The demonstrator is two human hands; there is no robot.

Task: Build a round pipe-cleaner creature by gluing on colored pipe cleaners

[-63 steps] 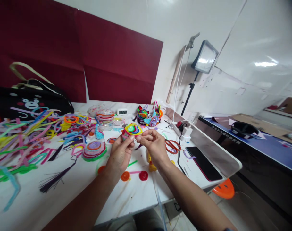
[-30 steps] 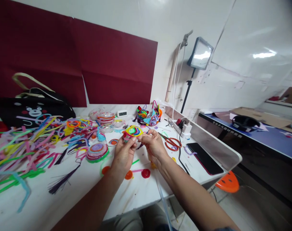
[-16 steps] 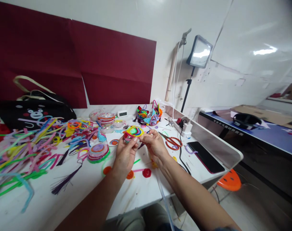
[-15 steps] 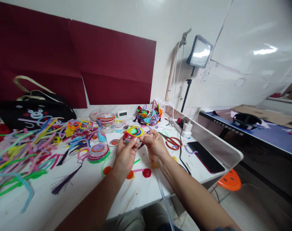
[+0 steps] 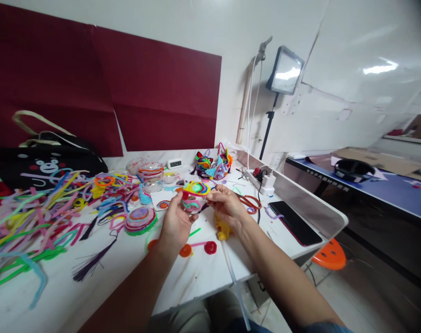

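Note:
A small craft of coiled pipe cleaners (image 5: pixel 195 188), yellow, green, blue and red with a pale pink and teal underside, is raised over the middle of the table. My left hand (image 5: pixel 177 222) cups it from the left, thumb up against its side. At its right edge, my right hand (image 5: pixel 226 203) pinches it between thumb and fingertips. Below my right wrist lies a yellow glue gun (image 5: pixel 223 229), a clear glue stick (image 5: pixel 236 282) running out toward the table's front edge. A red coiled disc (image 5: pixel 210 248) and an orange one (image 5: pixel 185 250) lie nearer me.
Loose pipe cleaners (image 5: pixel 33 217) cover the left side, beside a layered coil piece (image 5: pixel 140 219) and a purple tassel (image 5: pixel 94 261). Orange-handled scissors (image 5: pixel 250 203), a phone (image 5: pixel 295 223) and a power strip (image 5: pixel 266 185) lie on the right. Finished colourful pieces (image 5: pixel 215 164) stand at the back.
The craft has tipped in my hands, so more of its pink and teal underside shows. My left fingers have loosened and shifted lower. More of the yellow glue gun is visible.

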